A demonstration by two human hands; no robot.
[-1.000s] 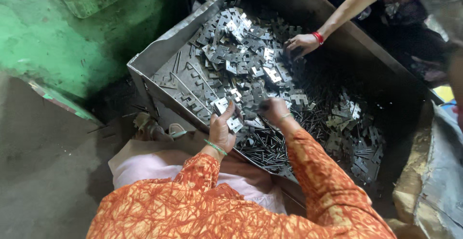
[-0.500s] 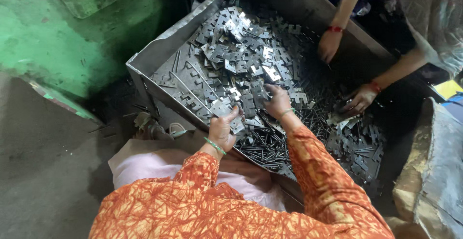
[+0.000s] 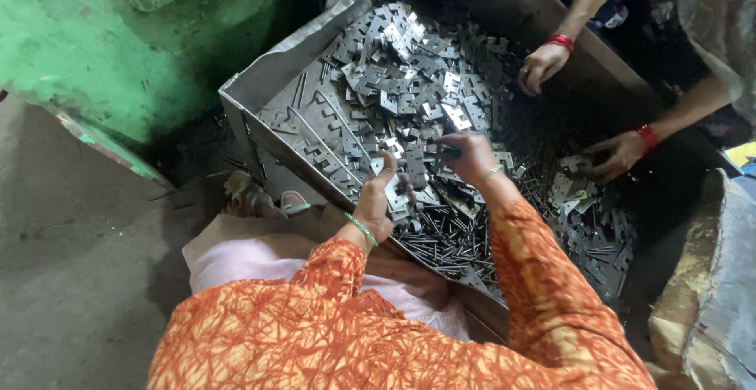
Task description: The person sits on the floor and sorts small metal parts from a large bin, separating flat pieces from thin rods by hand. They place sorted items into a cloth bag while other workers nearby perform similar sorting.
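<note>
Long orange sleeves [image 3: 543,295] with a pale crackle print — a green bangle [image 3: 361,229] on the left wrist, a thin pale bangle [image 3: 494,171] on the right.

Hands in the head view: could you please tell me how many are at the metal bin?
4. The wearer's left hand holds flat metal pieces at the metal bin near edge; right hand mid-pile. A co-worker's hands: one at the far wall, one right. None seems hidden.

Left hand [image 3: 378,201]: raised at frame centre, fingers curled, apparently gripping.
Right hand [image 3: 470,156]: extended just right of centre, fingers closed downward.
</note>
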